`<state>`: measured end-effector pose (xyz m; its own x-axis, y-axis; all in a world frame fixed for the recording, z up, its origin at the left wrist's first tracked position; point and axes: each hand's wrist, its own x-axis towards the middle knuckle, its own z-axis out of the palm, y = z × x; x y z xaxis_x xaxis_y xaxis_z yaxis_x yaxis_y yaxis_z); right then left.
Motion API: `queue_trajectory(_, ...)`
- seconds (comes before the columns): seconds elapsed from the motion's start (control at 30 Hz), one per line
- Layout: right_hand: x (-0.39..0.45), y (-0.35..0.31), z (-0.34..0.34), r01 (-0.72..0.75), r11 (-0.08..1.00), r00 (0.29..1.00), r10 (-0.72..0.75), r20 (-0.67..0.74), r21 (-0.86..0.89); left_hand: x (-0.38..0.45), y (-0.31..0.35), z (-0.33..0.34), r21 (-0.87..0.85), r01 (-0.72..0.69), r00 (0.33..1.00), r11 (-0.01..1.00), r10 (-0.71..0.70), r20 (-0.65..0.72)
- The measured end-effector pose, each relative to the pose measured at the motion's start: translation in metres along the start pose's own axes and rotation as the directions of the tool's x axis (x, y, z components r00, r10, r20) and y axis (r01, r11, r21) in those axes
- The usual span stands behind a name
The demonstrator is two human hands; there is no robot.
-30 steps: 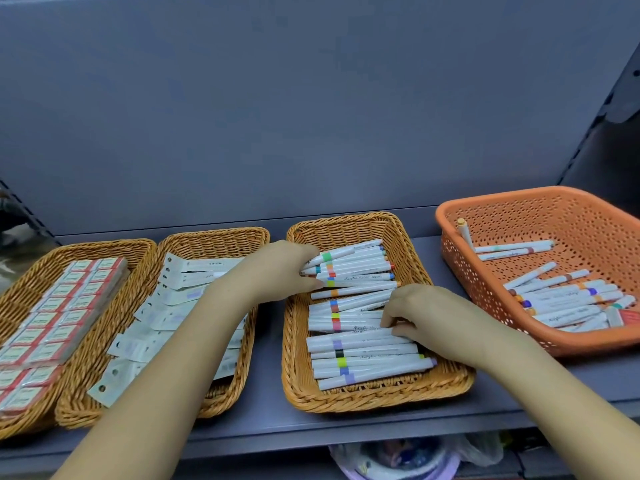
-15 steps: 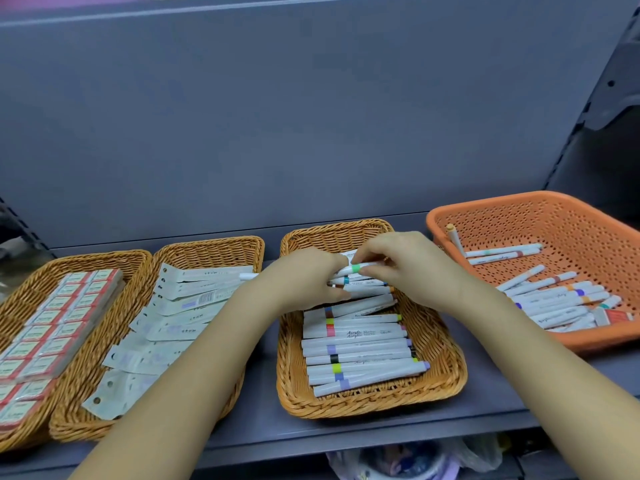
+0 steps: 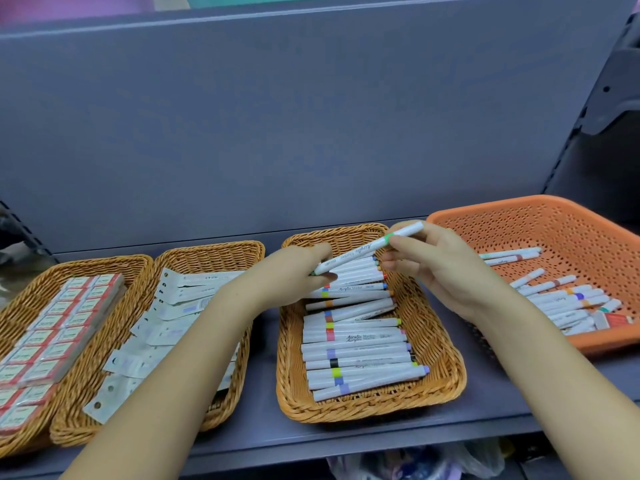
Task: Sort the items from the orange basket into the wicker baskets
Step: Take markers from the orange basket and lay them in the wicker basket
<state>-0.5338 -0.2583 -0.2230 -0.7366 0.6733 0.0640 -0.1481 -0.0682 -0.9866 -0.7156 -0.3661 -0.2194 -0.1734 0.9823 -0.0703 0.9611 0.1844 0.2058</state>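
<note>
Four baskets in a row on the grey shelf: three wicker, one orange. At the left edge, the first wicker basket, packed with red-edged packets, too many and too overlapped to count. Just beside it, touching rim to rim, the second wicker basket, filled with overlapping pale flat packs, number not clear. Mid-shelf, the third wicker basket, stacked with white markers lying crosswise, roughly twenty, each with a coloured band. At the right edge, the orange basket, with about fifteen more loose markers and one red-and-white packet near its front right corner.

Two hands over the far end of the third basket, one green-banded marker held between them, tilted, raised above the stack. Left hand curled round the marker's lower end, knuckles just over the top markers. Right hand pinching the upper end near the green band with thumb and fingertips, remaining fingers loosely bent.
</note>
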Motion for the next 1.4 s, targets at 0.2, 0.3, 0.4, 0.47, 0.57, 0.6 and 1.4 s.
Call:
queue_trajectory(0.2,0.000,0.007,0.020,-0.016,0.989,1.000,0.017,-0.010,0.149,0.001,0.008,0.000,0.001,-0.032,0.999,0.999,0.032,0.012)
queue_trajectory(0.3,0.002,0.004,0.021,0.059,0.996,0.998,-0.056,-0.043,0.060,-0.001,0.000,0.001,0.018,0.010,1.000,1.000,-0.011,0.024)
queue_trajectory(0.4,0.002,-0.002,0.016,0.219,0.901,0.971,-0.240,-0.010,-0.374,-0.005,-0.010,0.002,0.032,0.068,0.997,0.997,-0.069,0.030)
queue_trajectory(0.47,0.004,0.002,0.015,0.304,0.627,0.947,-0.283,0.153,-0.717,-0.006,-0.015,0.001,0.039,0.095,0.995,0.995,-0.096,0.022)
queue_trajectory(0.57,0.013,0.019,0.025,0.394,0.240,0.918,-0.060,0.391,-0.887,-0.009,-0.022,-0.001,0.039,0.115,0.993,0.993,-0.115,0.010)
queue_trajectory(0.6,0.015,0.025,0.029,0.408,0.156,0.908,0.031,0.417,-0.900,-0.010,-0.023,-0.002,0.041,0.116,0.993,0.992,-0.117,0.004)
queue_trajectory(1.4,0.030,0.033,0.044,0.113,0.819,0.989,-0.040,0.141,-0.563,0.005,0.002,0.003,0.084,-0.024,1.000,0.996,0.023,0.013)
